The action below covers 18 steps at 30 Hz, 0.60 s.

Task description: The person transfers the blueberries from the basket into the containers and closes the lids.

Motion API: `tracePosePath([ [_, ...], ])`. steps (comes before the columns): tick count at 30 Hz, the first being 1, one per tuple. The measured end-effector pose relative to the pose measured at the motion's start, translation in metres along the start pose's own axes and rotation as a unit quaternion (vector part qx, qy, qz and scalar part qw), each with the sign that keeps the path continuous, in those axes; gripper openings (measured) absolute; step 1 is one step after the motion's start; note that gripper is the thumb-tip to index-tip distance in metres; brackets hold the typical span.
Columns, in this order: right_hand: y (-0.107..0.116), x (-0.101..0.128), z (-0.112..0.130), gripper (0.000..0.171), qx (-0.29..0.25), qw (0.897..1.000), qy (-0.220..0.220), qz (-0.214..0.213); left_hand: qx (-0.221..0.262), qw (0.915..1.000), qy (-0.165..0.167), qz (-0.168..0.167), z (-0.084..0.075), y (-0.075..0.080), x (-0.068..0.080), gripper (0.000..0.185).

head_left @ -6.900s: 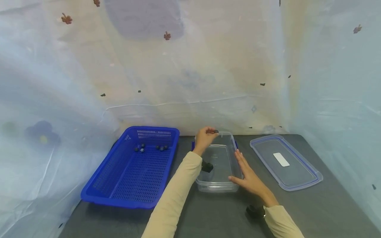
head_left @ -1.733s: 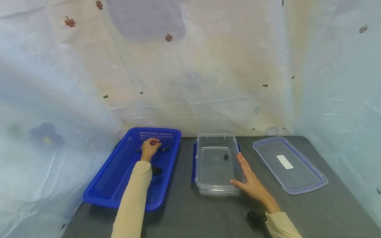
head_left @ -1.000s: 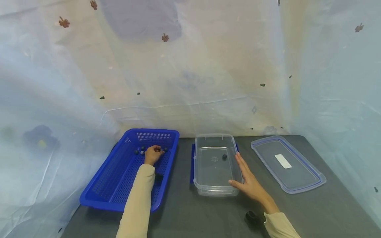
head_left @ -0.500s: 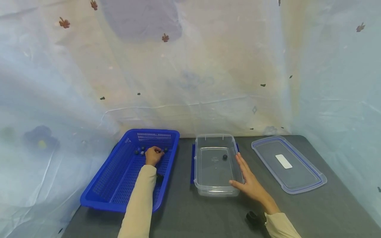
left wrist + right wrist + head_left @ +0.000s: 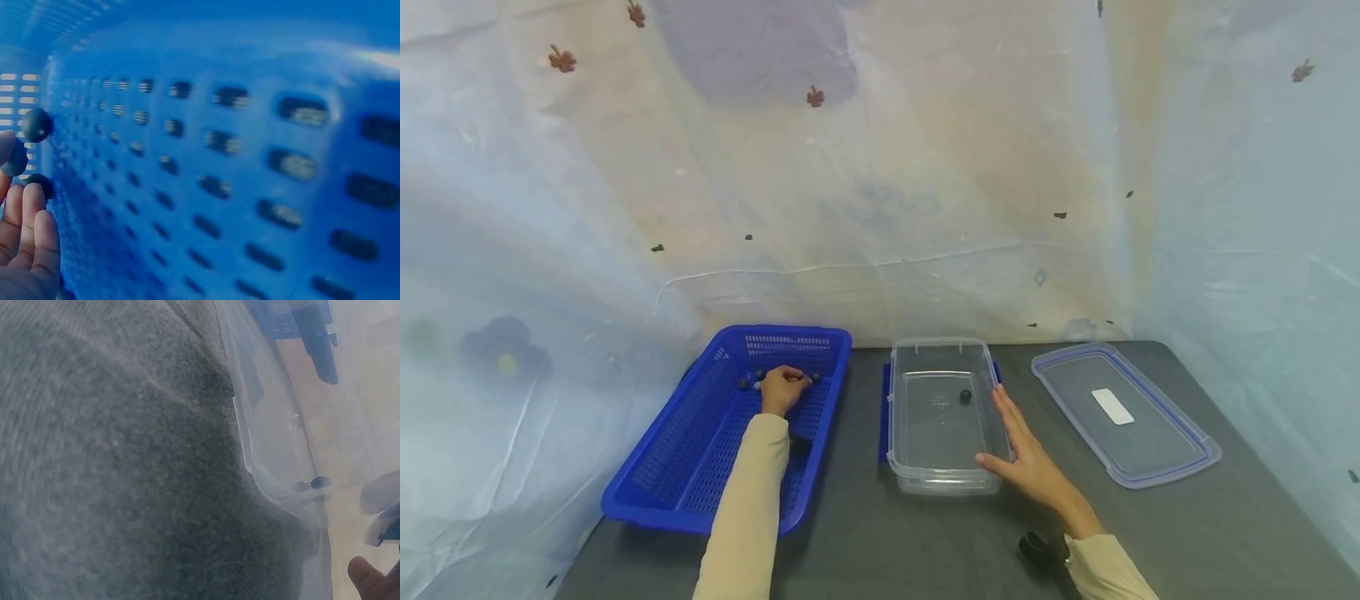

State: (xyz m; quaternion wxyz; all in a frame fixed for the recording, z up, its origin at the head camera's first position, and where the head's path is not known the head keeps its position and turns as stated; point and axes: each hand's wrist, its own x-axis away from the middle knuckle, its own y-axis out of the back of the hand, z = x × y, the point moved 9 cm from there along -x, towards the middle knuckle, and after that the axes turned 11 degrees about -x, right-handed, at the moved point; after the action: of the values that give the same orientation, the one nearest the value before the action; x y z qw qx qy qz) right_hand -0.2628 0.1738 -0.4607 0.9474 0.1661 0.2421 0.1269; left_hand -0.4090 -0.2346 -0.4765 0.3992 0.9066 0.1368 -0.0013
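Dark, glossy little balls [image 5: 751, 380] lie at the far end of the perforated blue basket [image 5: 700, 467], just beside the left hand [image 5: 782, 389], whose curled fingers [image 5: 28, 231] pinch one — a second shows just past the fingertips. Small, round and smooth, they look light, hard and apt to roll; a fingertip pinch across the middle suits them. The right hand [image 5: 1030, 462] lies flat, fingers straight, against the clear, stiff plastic box [image 5: 942, 475] — one ball [image 5: 965, 396] inside — on the grey desk [image 5: 925, 550].

blue perforated basket [image 5: 700, 450], dark blue balls [image 5: 36, 125], clear container [image 5: 942, 483], blue-edged clear lid [image 5: 1157, 467], grey table [image 5: 925, 542].
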Motion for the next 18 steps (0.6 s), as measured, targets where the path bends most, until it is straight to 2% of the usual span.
tracePosePath([
  [4,-0.001,0.0,0.0,0.095,-0.001,1.0,0.0,-0.002,0.009,0.9998,0.013,0.009,-0.005,0.007,0.0,0.02],
  [10,-0.001,0.0,0.002,0.095,-0.004,1.0,0.002,-0.003,0.009,0.9997,0.022,-0.004,-0.014,0.017,-0.001,0.022],
  [18,-0.001,0.001,0.002,0.096,-0.004,1.0,0.001,-0.004,0.027,0.9996,-0.003,-0.006,-0.03,0.028,-0.001,0.024],
])
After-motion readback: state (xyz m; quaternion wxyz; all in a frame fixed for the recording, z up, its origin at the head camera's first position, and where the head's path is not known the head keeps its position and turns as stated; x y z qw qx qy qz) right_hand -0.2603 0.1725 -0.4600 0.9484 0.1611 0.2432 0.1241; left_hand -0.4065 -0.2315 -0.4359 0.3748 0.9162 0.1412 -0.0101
